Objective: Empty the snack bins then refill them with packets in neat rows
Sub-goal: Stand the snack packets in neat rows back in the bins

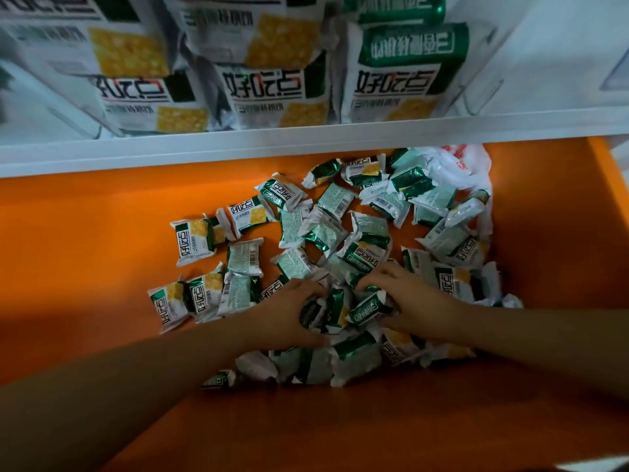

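Orange surface point(102, 250) fills most of the view; smooth, matte, w/ a raised orange side wall point(609, 199) at far R. Lighting is dim and the edges are in shadow. Above it runs a white shelf edge point(306, 141) across the full width. On that upper shelf stand large snack bags point(272, 93), white/green w/ yellow cracker print, packed side by side and overlapping. The shelf's R end is bare white.

Small packets point(340, 233) w/ the same green/white print lie loose on the orange surface in a messy heap, center to R. Some are face up, some barcode side up, many overlapping, no rows. A few sit apart on the L fringe of the heap. A crumpled white plastic bag point(456, 168) w/ red print lies at the heap's back R corner, touching the packets.

Both forearms reach in from the bottom corners. Left hand point(289, 311) and right hand point(415, 301) are close together mid-heap, near the front. Each has fingers curled round a few of the small packets, w/ a bunch squeezed between the two hands.
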`<control>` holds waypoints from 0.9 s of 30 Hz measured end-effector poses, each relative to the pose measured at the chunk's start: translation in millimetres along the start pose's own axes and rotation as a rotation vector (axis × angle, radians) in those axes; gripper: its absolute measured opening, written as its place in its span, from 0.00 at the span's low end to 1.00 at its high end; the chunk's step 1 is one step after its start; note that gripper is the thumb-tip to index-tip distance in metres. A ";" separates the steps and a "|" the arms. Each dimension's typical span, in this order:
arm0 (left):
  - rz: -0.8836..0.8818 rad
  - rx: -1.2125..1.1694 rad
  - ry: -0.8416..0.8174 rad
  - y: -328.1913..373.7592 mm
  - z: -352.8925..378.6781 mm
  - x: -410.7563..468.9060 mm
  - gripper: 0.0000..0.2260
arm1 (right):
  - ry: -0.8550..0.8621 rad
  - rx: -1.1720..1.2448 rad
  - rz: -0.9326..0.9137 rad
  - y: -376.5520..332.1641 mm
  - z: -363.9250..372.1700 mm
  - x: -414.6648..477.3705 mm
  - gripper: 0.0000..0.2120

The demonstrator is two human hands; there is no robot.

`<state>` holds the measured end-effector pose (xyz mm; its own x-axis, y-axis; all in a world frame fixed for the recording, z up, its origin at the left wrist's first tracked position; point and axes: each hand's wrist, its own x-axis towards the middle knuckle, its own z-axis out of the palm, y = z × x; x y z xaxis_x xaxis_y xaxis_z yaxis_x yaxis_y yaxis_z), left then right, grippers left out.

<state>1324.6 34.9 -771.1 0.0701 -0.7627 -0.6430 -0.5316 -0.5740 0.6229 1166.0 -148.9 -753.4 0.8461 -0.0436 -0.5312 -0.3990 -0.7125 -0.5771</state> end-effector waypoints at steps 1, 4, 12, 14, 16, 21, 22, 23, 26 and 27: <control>-0.003 0.026 -0.051 -2.0 -0.3 -3.7 0.40 | 0.000 0.002 0.002 1.4 -0.8 -0.1 0.25; -0.028 0.081 -0.116 -3.7 4.7 -18.4 0.48 | 0.006 0.028 0.030 3.7 -5.4 -0.6 0.25; -0.106 0.032 0.023 -0.6 17.4 -17.1 0.48 | -0.055 0.052 0.055 2.7 -10.7 -8.3 0.42; -0.123 0.014 0.026 -0.3 18.0 -18.0 0.47 | -0.146 0.060 0.066 -0.3 -10.9 -17.1 0.48; -0.146 0.005 0.012 0.1 17.4 -18.9 0.47 | -0.190 0.051 0.100 -4.2 -8.5 -24.8 0.52; -0.170 -0.037 -0.019 -1.0 17.2 -19.0 0.45 | -0.222 -0.034 0.138 -12.4 12.3 -25.3 0.57; -0.167 -0.046 -0.015 -1.1 18.5 -18.9 0.45 | -0.210 -0.031 0.142 -12.5 17.8 -24.8 0.56; -0.163 -0.057 -0.009 -1.1 20.0 -18.8 0.45 | -0.195 -0.019 0.146 -12.3 23.0 -24.2 0.54; -0.138 -0.105 0.008 -1.1 22.6 -17.6 0.45 | -0.122 0.014 0.126 -11.3 31.1 -20.1 0.48; -0.128 -0.116 0.017 -0.9 22.9 -16.2 0.44 | -0.102 0.024 0.122 -10.7 32.0 -18.4 0.46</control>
<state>1304.6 54.6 -771.5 0.1454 -0.6857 -0.7132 -0.4166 -0.6963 0.5845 1143.4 -118.1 -757.3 0.7511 -0.0562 -0.6578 -0.5057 -0.6896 -0.5184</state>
